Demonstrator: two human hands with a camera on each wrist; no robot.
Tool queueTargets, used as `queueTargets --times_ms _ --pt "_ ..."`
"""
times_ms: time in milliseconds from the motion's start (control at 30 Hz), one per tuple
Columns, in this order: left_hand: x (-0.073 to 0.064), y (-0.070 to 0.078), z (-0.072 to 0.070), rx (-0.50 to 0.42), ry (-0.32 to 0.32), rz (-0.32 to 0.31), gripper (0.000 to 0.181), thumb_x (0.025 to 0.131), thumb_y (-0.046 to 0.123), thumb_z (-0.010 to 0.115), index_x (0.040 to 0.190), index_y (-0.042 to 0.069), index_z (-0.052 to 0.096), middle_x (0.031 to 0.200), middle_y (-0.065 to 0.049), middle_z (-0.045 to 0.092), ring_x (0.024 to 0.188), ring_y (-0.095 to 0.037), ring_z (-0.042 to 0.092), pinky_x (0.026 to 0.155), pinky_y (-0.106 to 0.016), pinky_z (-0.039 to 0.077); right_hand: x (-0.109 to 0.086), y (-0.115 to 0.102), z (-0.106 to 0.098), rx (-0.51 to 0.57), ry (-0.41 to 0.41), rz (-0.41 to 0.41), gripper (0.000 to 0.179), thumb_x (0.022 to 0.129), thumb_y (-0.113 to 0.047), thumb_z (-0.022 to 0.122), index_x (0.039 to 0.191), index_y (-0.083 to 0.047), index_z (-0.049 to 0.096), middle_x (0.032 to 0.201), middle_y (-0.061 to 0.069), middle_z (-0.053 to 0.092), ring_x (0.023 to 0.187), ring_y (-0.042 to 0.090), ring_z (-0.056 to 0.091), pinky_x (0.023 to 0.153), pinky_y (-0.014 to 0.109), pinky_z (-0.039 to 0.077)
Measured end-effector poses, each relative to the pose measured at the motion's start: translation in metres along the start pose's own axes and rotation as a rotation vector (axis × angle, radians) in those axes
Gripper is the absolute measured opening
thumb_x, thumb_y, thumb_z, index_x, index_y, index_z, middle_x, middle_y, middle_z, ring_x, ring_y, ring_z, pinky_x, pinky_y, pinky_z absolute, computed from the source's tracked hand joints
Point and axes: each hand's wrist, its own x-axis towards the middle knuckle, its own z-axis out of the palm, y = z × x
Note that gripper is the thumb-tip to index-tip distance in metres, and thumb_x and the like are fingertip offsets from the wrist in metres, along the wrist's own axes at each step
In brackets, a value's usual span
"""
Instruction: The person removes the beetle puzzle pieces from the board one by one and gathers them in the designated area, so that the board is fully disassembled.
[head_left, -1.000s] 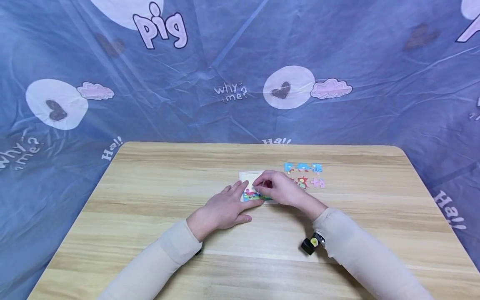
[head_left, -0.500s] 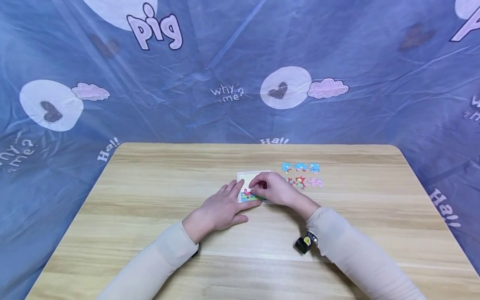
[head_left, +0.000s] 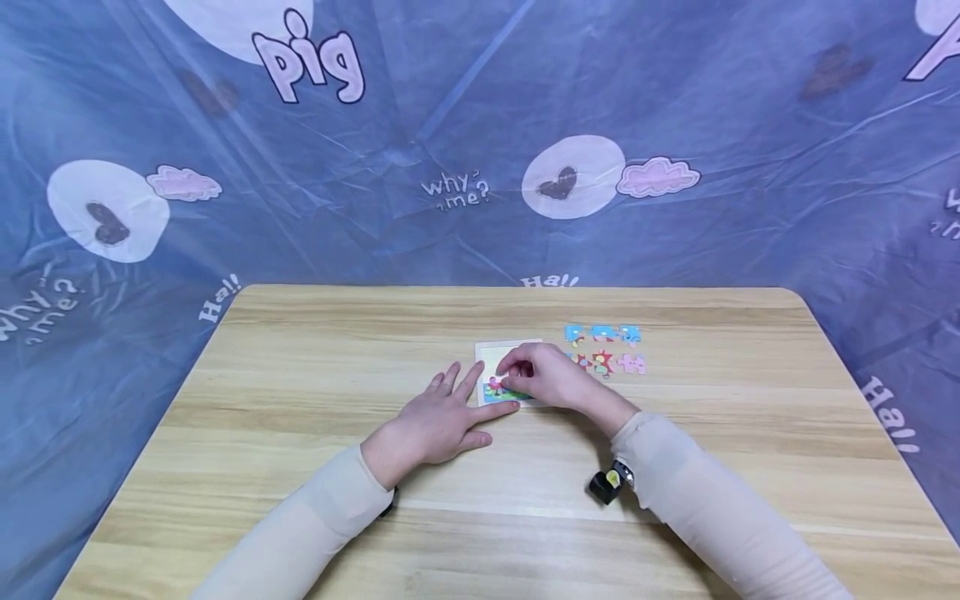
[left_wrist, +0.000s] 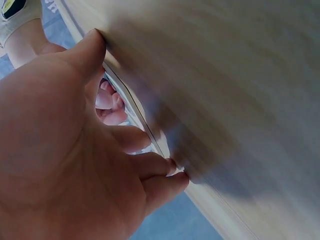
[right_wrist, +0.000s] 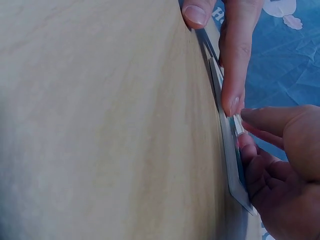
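Wooden tabletop [head_left: 300, 367] bears a puzzle board [head_left: 492, 353], left hand [head_left: 435, 421] spread at its edge, right hand [head_left: 551, 375] curled above, its grip unclear.

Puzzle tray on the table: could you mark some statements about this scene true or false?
1. The right hand reaches over the tray. True.
2. The left hand makes a fist. False: the left hand has its fingers spread.
3. The loose puzzle pieces lie in two rows. True.
4. Those pieces lie left of the tray. False: they lie on the table, to its right.
5. The cloth is plain red. False: the blue cloth carries printed words.
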Motion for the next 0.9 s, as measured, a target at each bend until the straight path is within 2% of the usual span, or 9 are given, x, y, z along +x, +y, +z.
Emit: queueTargets --times_ms 267,533,733,900 --pt "0.004 -0.001 0.001 -0.005 -0.029 -0.004 0.056 0.112 0.051 0.051 0.166 0.051 0.035 0.181 -0.023 0.014 0.162 -0.058 0.022 0.131 -0.063 0.030 0.002 0.000 0.001 -0.036 -0.021 -0.061 0.015 0.098 -0.011 0.078 0.111 -0.006 0.083 0.086 -0.001 0.070 0.075 0.005 0.055 0.070 0.023 0.048" --pt "0.005 0.002 0.002 0.028 -0.005 0.001 0.057 0.112 0.051 0.053 0.166 0.050 0.036 0.179 -0.026 0.019 0.158 -0.060 0.030 0.129 -0.063 0.034 0.004 0.002 0.003 -0.048 -0.030 -0.067 0.018 0.096 -0.007 0.077 0.114 -0.006 0.083 0.087 0.000 0.069 0.076 0.005 0.056 0.071 0.023 0.048" --pt "0.004 0.008 0.001 0.036 -0.014 -0.033 0.056 0.112 0.049 0.053 0.166 0.052 0.035 0.178 -0.025 0.021 0.157 -0.060 0.032 0.129 -0.063 0.034 0.005 0.002 0.004 -0.033 -0.035 -0.062 0.018 0.096 -0.006 0.078 0.113 -0.006 0.083 0.087 0.000 0.070 0.077 0.006 0.056 0.071 0.023 0.048" --pt "0.005 0.015 0.001 0.038 -0.038 -0.080 0.059 0.111 0.056 0.051 0.167 0.052 0.033 0.179 -0.025 0.020 0.158 -0.060 0.030 0.128 -0.063 0.035 0.005 0.002 0.004 -0.030 -0.036 -0.038 0.017 0.096 -0.006 0.078 0.113 -0.007 0.083 0.088 0.000 0.070 0.077 0.007 0.056 0.072 0.024 0.049"
